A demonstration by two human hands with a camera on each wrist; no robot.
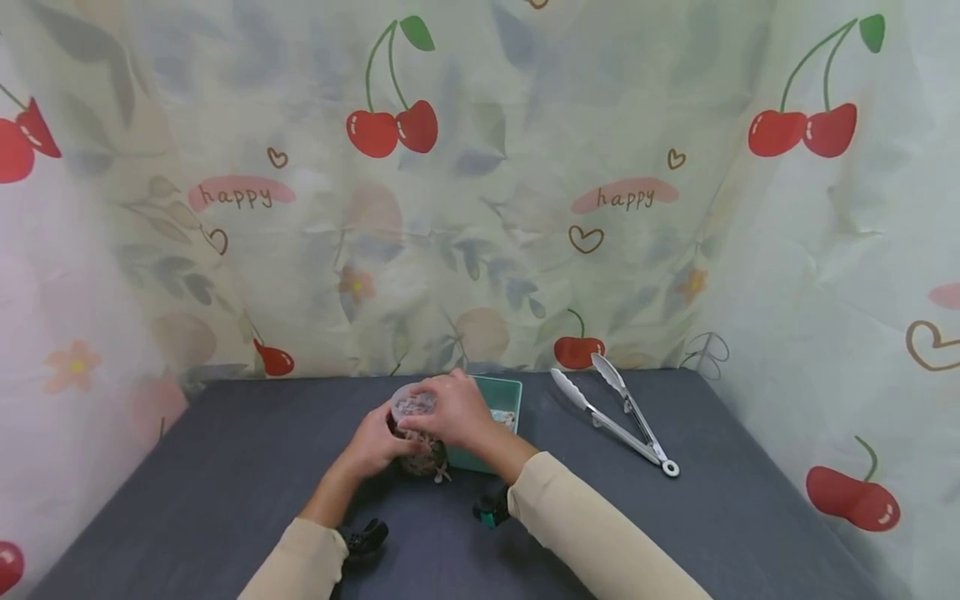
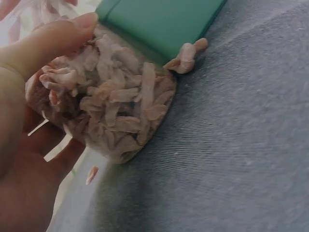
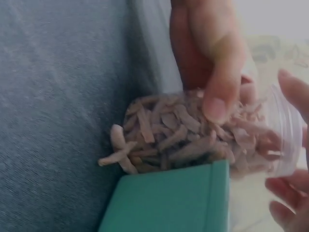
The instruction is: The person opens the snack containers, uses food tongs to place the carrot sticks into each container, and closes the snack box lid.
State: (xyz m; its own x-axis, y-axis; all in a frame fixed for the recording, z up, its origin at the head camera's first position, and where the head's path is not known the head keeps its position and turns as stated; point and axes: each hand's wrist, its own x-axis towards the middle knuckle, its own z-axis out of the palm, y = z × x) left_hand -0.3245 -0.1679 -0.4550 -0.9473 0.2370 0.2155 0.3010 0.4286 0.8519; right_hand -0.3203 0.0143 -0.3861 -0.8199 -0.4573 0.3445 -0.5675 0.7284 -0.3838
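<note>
A clear plastic jar (image 3: 169,135) full of pale brown dried strips stands at the middle of the dark table. My left hand (image 1: 375,442) grips its side, thumb on one face and fingers round the other. At the mouth, my right hand (image 1: 453,408) holds the clear lid (image 3: 288,140), with fingers and thumb on opposite sides of the rim. Close beside the jar is a green box (image 2: 159,24). A few strips (image 3: 118,150) lie loose on the table at the jar's base.
Metal tongs (image 1: 622,425) lie spread on the table to the right of the green box. Something white and patterned (image 1: 504,417) shows inside the box. A printed curtain (image 1: 480,208) hangs behind the table and along both sides.
</note>
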